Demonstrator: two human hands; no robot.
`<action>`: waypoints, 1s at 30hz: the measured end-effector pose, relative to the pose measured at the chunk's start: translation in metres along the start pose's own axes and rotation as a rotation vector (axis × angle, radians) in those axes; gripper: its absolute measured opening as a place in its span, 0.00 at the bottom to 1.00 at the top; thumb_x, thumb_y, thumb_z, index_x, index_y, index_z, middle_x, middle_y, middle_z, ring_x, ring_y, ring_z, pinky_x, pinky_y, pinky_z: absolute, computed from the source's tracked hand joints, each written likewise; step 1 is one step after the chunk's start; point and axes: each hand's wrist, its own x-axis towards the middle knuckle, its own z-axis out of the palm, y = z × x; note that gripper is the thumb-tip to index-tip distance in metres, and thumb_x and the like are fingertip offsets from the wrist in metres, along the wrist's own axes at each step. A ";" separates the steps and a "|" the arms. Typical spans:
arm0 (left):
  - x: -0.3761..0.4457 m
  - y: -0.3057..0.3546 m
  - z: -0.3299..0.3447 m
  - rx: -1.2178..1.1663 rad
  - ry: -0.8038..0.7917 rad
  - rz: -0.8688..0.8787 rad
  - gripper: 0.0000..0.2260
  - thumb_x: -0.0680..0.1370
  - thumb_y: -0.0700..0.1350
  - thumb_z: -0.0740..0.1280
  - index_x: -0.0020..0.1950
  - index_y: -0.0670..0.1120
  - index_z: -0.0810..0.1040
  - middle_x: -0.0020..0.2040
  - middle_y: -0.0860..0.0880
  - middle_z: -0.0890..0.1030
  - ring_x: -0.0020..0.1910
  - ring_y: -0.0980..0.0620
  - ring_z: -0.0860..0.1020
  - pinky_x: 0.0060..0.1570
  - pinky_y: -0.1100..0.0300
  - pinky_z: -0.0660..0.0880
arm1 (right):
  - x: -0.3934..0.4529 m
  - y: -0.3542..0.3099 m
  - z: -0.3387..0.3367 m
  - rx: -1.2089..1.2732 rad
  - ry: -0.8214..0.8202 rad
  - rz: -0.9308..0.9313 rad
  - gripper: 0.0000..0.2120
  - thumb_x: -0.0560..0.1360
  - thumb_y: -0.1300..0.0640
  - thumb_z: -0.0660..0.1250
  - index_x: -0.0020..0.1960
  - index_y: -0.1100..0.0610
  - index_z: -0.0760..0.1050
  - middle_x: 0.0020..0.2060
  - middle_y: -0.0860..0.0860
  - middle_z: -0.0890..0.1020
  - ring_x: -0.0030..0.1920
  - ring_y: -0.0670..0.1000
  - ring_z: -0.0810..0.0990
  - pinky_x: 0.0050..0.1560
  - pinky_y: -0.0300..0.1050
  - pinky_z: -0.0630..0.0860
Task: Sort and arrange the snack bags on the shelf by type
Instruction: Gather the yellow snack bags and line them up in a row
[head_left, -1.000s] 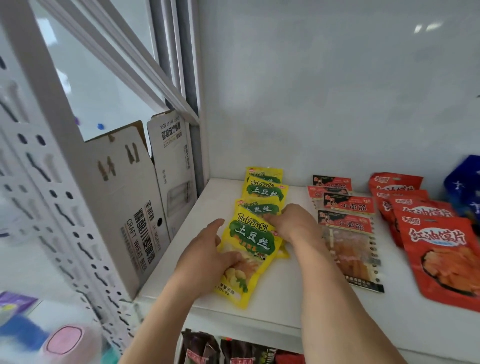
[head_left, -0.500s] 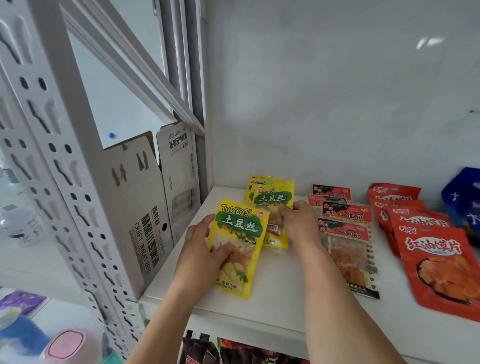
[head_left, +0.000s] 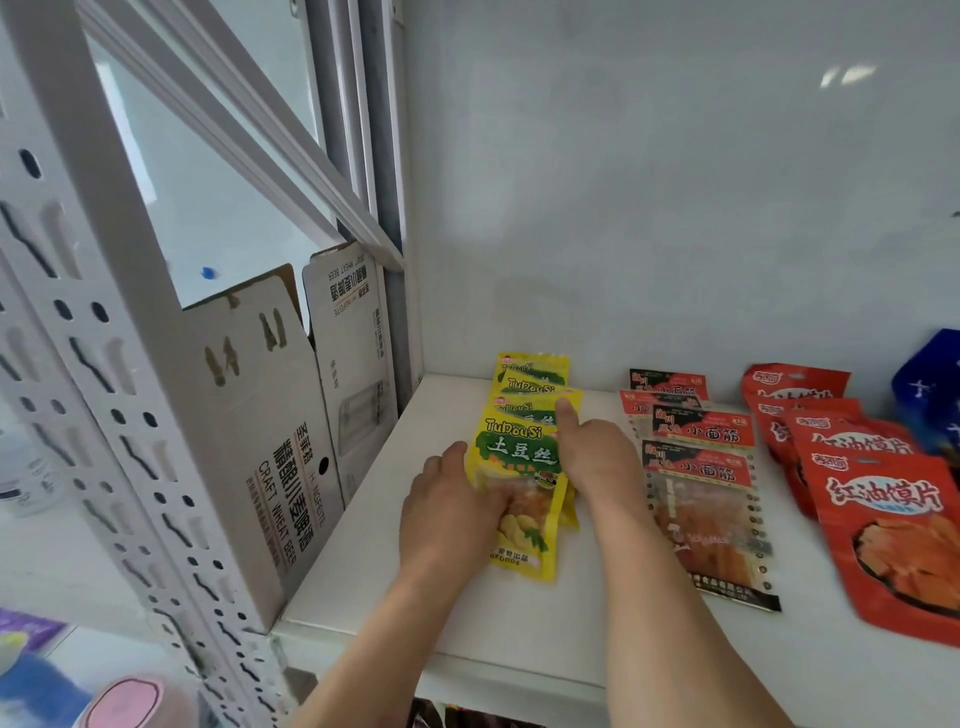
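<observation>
Several yellow snack bags with green labels lie in an overlapping row on the white shelf, running front to back. My left hand grips the left edge of the front yellow bag, thumb on its face. My right hand presses on the yellow bag behind it, thumb pointing up. To the right lies a row of red-and-clear snack bags. Further right sit larger red bags.
A cardboard box stands against the shelf's left side, behind the perforated white upright. A blue bag shows at the far right edge. Dark bags sit on the shelf below.
The front yellow bag, held tilted up half a second ago, has come down flat over the row. My right hand moved from holding a lifted rear bag to pressing it down.
</observation>
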 end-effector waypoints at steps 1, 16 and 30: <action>0.000 0.000 0.002 0.090 0.002 0.000 0.28 0.79 0.59 0.64 0.77 0.50 0.64 0.69 0.47 0.72 0.69 0.44 0.70 0.65 0.53 0.67 | 0.001 0.000 0.002 -0.008 0.002 0.003 0.36 0.81 0.34 0.47 0.57 0.62 0.79 0.55 0.60 0.82 0.53 0.59 0.79 0.46 0.47 0.69; 0.054 0.005 0.016 -0.004 -0.166 0.004 0.21 0.77 0.60 0.65 0.64 0.49 0.71 0.62 0.47 0.80 0.62 0.43 0.76 0.62 0.50 0.73 | 0.001 -0.011 0.013 0.188 0.008 -0.008 0.34 0.81 0.42 0.60 0.79 0.59 0.54 0.73 0.56 0.71 0.71 0.59 0.72 0.70 0.56 0.67; 0.122 0.009 0.007 -0.343 -0.318 -0.057 0.41 0.78 0.65 0.64 0.83 0.45 0.51 0.80 0.44 0.65 0.75 0.44 0.68 0.73 0.47 0.66 | 0.028 -0.016 0.014 0.058 -0.020 0.000 0.27 0.83 0.43 0.56 0.77 0.55 0.58 0.70 0.54 0.74 0.70 0.59 0.73 0.67 0.54 0.65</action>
